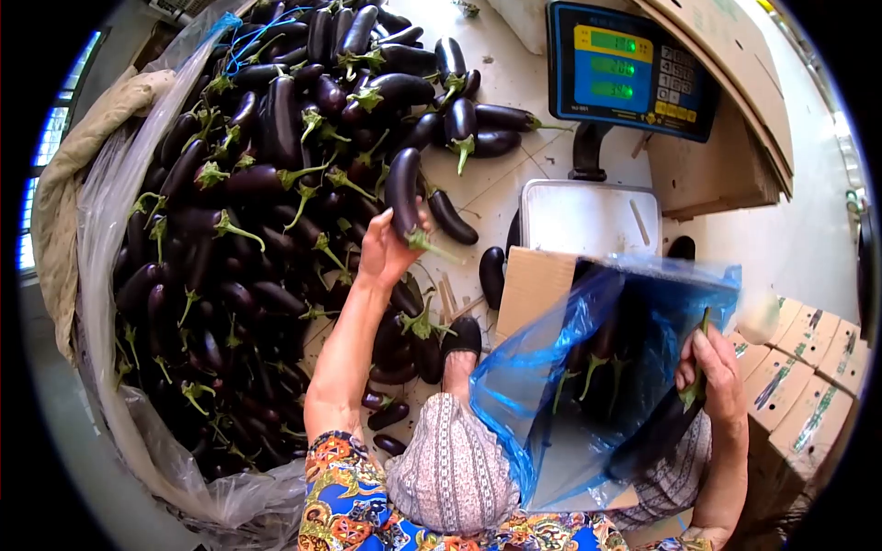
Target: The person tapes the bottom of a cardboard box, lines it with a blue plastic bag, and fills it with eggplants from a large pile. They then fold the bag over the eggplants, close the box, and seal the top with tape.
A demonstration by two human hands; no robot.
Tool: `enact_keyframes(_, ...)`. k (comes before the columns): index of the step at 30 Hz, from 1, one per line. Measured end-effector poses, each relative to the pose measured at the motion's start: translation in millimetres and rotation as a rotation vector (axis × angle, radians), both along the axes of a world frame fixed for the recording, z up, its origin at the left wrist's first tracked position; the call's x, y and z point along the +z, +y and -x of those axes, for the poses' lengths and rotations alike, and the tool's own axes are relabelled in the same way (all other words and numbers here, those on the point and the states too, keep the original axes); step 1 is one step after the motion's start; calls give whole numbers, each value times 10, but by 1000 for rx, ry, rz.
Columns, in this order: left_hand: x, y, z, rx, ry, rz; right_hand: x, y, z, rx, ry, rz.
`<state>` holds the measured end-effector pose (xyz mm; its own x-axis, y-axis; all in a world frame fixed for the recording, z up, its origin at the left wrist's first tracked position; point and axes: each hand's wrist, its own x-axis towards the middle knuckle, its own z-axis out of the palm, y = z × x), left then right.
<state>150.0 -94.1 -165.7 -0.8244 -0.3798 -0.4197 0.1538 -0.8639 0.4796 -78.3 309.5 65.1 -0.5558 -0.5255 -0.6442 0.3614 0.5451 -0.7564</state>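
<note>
Eggplant point(402, 195) in left hand point(390, 246), (glossy)

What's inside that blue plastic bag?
Several dark eggplants with green stems are visible inside the blue bag. The right hand holds another eggplant there. Anything beneath them is covered.

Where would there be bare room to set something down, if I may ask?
The scale's white platform is bare but for a thin strip near its right edge. Floor shows between the cardboard sheets and stacked cartons, and between the scale display and loose eggplants. The eggplant heap and the blue-lined box are crowded.
</note>
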Motion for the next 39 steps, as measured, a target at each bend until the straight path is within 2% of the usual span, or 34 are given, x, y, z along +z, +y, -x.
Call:
enact_keyframes(2, 214, 208, -249, 3, 43, -55, 36, -18, -20, -32, -41, 26)
enact_keyframes(4, 435, 285, -417, -39, 63, 46, 59, -7, -23, -1, -20, 72)
enact_keyframes(6, 971, 537, -320, 8, 117, 198, 91, 17, -45, -16, -15, 110)
enact_keyframes(8, 1508, 733, -180, -39, 234, 261, 79, 39, -8, 22, -1, 117)
enact_keyframes(11, 2117, 1054, 50, -143, 302, 351, 75, 98, 16, 76, 58, 107)
enact_keyframes(14, 2390, 1351, 297, -391, 265, 551, 82, 158, -8, 89, 96, 116)
enact_keyframes(15, 2426, 1498, 358, -427, 174, 581, 56, 189, -3, 100, 108, 130)
enact_keyframes(16, 2357, 1491, 402, -609, 194, 540, 63, 208, -11, 97, 116, 136)
enact_keyframes(20, 2355, 2004, 467, -779, 25, 335, 105, 286, -37, 88, 151, 141)
enact_keyframes(21, 2436, 2089, 544, -841, 17, 440, 97, 312, -35, 84, 166, 145)
enact_keyframes(22, 2388, 2100, 592, -960, 69, 433, 90, 342, -32, 80, 180, 148)
enact_keyframes(24, 2313, 2198, 676, -1035, 46, 457, 106, 407, -21, 51, 192, 182)
enact_keyframes(27, 2195, 2381, 752, -1029, 41, 440, 154, 509, 1, 12, 216, 214)
enact_keyframes(30, 1959, 2462, 840, -1080, -71, 618, 121, 602, 12, -33, 234, 279)
enact_keyframes(35, 1575, 2740, 742, -1078, -76, 863, 164, 661, -15, -84, 205, 269)
enact_keyframes(38, 1553, 2879, 713, -1246, -174, 1290, 149, 701, -20, -90, 220, 269)
enact_keyframes(39, 1519, 2933, 668, -1207, -160, 1370, 149, 702, -25, -93, 226, 275)
